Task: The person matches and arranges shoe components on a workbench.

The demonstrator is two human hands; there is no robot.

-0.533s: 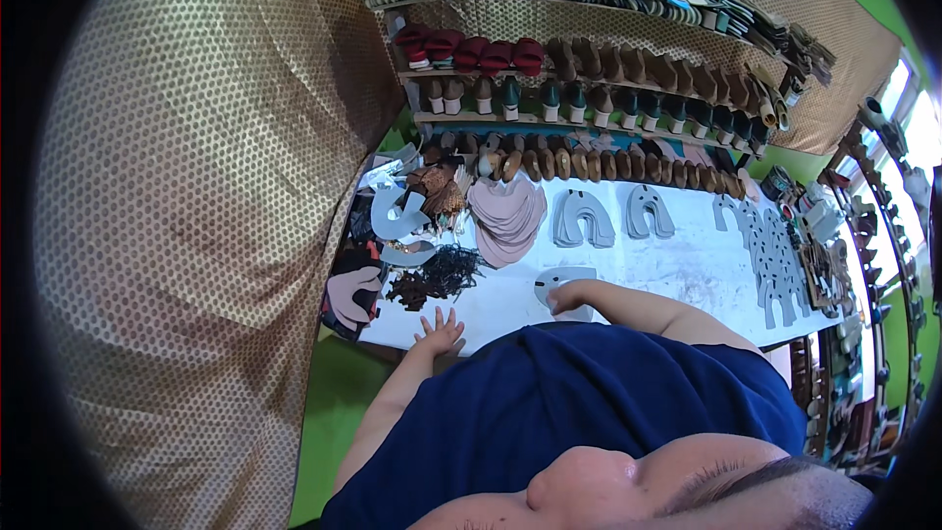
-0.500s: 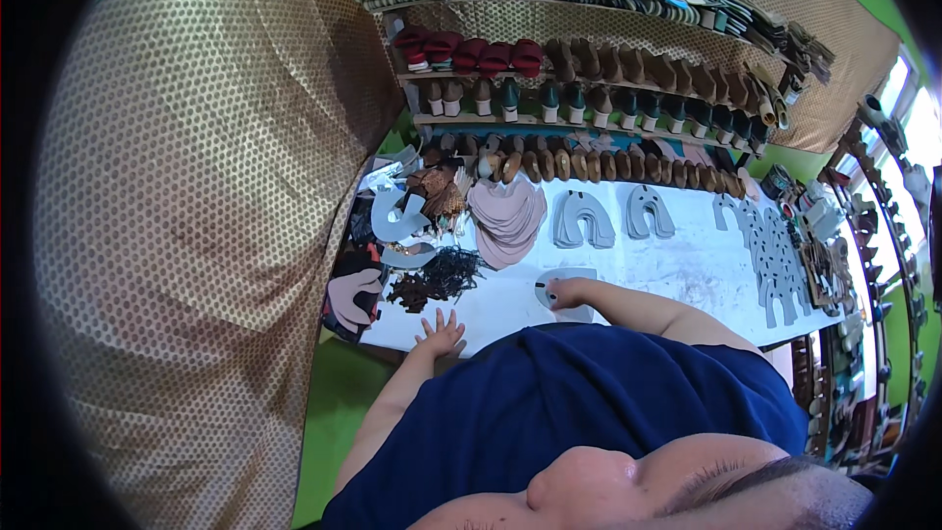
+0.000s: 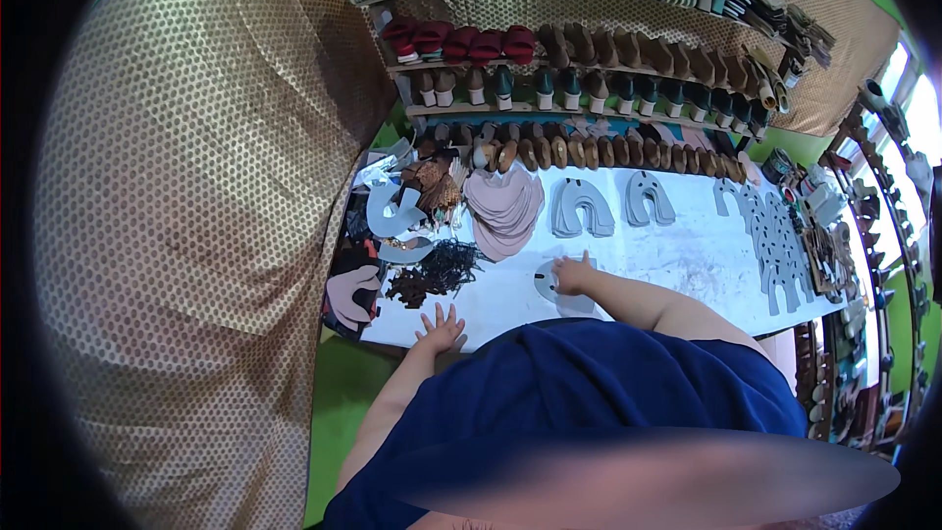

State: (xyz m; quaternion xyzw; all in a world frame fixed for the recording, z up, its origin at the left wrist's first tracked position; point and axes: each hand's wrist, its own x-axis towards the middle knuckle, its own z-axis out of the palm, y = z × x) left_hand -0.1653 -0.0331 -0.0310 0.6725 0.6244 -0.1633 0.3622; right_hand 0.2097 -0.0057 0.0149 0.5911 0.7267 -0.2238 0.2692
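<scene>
At the table's near edge my left hand (image 3: 442, 330) rests with its fingers spread, holding nothing. My right hand (image 3: 573, 276) is over a grey U-shaped cut piece (image 3: 546, 289) in front of my body. One of its digits sticks out away from the others, and the hand covers part of the piece. A small dark strip shows on the grey piece beside my fingertips. To the left lie a heap of short dark brown strips (image 3: 414, 287) and a tangle of black strips (image 3: 451, 265).
Stacked grey U-shaped pieces (image 3: 581, 208) and a second stack (image 3: 648, 198) lie farther back, beside fanned pink pieces (image 3: 504, 206). More grey pieces (image 3: 775, 245) are laid out at right. Shelves behind hold shoes (image 3: 589, 88). A patterned curtain (image 3: 196, 236) hangs at left.
My right hand has shifted slightly away from my body and one digit now points outward. My left hand stays spread at the edge. The whole view has tilted a little.
</scene>
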